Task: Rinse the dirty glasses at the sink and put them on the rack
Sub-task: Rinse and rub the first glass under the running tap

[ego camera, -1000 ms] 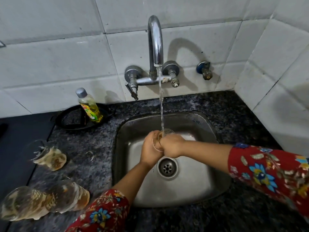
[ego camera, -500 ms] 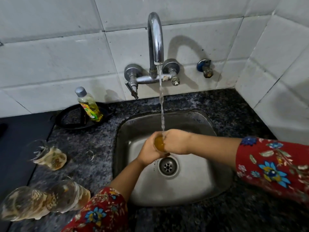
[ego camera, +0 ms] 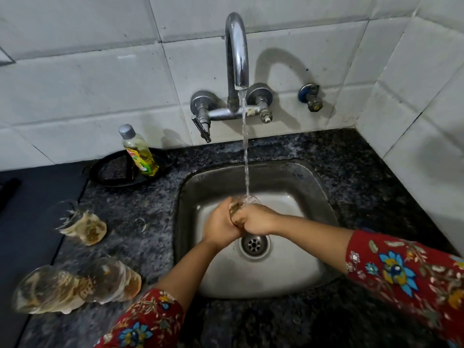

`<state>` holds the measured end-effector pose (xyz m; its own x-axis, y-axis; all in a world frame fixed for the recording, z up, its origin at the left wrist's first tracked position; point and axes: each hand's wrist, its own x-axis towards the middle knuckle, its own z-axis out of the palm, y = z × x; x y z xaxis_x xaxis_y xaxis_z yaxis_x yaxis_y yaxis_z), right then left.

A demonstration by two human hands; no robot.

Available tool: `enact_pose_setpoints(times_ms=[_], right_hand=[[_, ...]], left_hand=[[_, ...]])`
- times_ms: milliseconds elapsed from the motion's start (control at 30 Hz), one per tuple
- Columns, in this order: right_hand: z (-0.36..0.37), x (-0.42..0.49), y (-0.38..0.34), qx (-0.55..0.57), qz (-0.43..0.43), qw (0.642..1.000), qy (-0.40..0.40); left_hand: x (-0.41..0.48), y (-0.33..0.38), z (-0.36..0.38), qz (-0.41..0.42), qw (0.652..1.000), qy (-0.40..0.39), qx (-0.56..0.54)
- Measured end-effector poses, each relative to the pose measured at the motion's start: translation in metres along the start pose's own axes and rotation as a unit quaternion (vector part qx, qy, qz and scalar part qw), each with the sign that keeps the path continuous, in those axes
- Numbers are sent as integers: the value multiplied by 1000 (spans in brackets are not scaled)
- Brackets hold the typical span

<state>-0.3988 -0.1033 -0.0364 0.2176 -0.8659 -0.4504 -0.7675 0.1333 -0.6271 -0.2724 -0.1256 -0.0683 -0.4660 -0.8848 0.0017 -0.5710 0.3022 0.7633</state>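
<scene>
Surface: dark speckled counter around a steel sink
Left hand: curled tight on the glass
Right hand: wrapped round the same glass
Glass: over the drain, under the tap stream

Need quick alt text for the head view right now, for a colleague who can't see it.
Both hands, left hand and right hand, hold a glass under the running faucet over a steel sink. Three dirty glasses wait on the counter at left, near a soap bottle.
</scene>
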Motion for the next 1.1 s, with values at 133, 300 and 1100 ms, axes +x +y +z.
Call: enact_pose_setpoints(times_ms=[133, 300, 1100], right_hand=[[3, -3, 2, 476, 149, 867, 11], [6, -5, 3, 533, 204, 820, -29], [-54, -40, 11, -255, -169, 904, 297]], left_hand=[[1, 4, -20, -10, 933, -115, 342], [8, 11, -33, -78, 877, -272, 387], [39, 43, -3, -65, 955, -131, -258]])
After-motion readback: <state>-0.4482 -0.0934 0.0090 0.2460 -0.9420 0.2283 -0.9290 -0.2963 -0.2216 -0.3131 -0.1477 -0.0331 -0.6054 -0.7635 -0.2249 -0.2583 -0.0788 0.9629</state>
